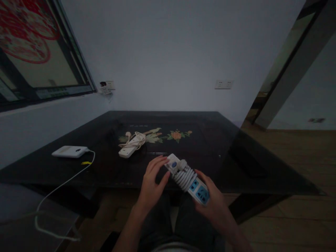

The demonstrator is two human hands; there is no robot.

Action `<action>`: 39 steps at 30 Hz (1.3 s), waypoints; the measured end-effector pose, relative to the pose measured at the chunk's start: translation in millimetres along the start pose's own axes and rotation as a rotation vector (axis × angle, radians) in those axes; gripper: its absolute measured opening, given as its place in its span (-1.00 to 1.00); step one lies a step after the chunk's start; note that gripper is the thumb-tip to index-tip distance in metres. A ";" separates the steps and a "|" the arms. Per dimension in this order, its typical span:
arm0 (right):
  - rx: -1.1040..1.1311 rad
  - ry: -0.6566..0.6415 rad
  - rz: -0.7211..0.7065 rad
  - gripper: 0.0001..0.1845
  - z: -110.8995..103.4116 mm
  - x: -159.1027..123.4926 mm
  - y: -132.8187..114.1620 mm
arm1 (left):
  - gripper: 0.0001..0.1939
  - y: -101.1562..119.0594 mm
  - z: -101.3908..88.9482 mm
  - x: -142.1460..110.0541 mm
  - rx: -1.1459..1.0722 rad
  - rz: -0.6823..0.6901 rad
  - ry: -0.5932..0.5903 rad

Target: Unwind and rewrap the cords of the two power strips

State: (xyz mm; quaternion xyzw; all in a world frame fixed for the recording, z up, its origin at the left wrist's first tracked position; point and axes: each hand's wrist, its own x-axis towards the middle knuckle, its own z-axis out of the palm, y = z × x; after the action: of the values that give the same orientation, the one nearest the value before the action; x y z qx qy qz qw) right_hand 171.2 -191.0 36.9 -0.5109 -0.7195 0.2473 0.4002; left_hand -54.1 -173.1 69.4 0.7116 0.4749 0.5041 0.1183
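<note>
A white power strip [187,177] with blue sockets has its grey cord wound round its middle. My right hand [213,203] holds it from below at the socket end, fingers wrapped under it. My left hand [153,183] rests its fingertips on the far end of the strip, near the blue switch, with the fingers bent around that end. The strip hovers just over the near edge of the dark glass table [105,168].
A second, cream power strip [130,146] with its cord bundled on top lies further back on the table. A white power bank [69,151] with a white cable [63,183] trailing off the edge sits at left. Wall sockets [223,84] behind; doorway at right.
</note>
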 end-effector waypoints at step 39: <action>0.317 0.004 0.251 -0.22 19.6 -24.2 -17.7 | -0.60 -12.0 -3.8 -21.9 -0.468 -0.255 0.079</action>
State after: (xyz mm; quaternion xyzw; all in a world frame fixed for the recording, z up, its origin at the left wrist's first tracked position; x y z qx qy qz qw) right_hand 149.3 -218.8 31.7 -0.5277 -0.6016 0.4043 0.4429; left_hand -64.9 -185.4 50.1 0.5791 0.4354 0.6085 0.3237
